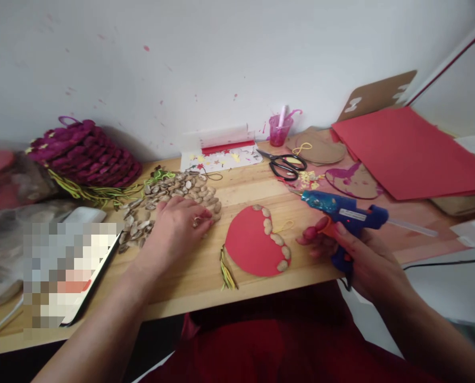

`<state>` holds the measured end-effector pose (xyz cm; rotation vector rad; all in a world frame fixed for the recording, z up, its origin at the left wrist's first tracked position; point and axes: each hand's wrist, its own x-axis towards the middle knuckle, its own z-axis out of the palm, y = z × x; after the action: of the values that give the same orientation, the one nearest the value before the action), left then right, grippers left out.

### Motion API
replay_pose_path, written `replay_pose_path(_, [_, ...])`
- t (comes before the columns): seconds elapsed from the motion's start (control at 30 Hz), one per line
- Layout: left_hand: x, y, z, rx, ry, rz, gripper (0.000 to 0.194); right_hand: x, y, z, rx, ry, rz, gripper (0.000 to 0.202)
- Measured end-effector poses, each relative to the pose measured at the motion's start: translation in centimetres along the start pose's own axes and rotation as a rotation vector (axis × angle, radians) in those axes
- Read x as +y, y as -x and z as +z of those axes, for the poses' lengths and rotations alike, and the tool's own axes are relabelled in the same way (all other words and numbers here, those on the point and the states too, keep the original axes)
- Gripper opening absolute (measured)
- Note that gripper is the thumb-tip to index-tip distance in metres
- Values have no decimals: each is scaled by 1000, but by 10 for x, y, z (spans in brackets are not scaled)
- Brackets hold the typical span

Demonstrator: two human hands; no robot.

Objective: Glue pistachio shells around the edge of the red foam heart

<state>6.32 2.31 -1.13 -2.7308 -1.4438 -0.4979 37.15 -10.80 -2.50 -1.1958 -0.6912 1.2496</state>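
Note:
My left hand (184,224) is at the near edge of a pile of peanut shell halves (161,187), its fingers pinched round a small peanut shell (196,221) that is mostly hidden. A blue hot glue gun (351,215) is gripped in my right hand (351,246), its nozzle pointing left and a clear glue stick (415,226) sticking out behind. Between the hands lies a red heart-shaped card (250,242). Several shell halves line its upper right edge, a yellow loop (285,227) comes out beside them, and a green and yellow thread tassel (227,270) hangs at its lower left.
Black scissors (287,166), a pink-stained cup (280,132) and star sequins on paper (221,158) are toward the wall. Red sheets (416,151) and cardboard pieces (319,146) lie right. A purple shell-covered piece (88,154), a tablet (73,266) and plastic bags (1,255) are left.

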Motion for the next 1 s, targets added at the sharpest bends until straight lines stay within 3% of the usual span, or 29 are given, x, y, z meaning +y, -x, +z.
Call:
replay_pose_path(0.13, [15, -1, -5, 17, 206, -30, 8, 3, 11, 3, -80, -18, 97, 20])
replay_pose_path(0.3, [41, -5, -2, -73, 414, -168, 7, 4, 20, 8, -110, -30, 174, 23])
replay_pose_path(0.5, [63, -24, 2, -101, 390, -123, 13, 1, 21, 11, -102, -74, 184, 23])
replay_pose_path(0.7, [74, -44, 10, -115, 274, -22, 8, -8, 6, 16, -39, -177, 159, 23])
replay_pose_path(1.0, [78, -45, 17, -168, 233, -67, 10, -7, -17, 27, -65, -206, 199, 25])
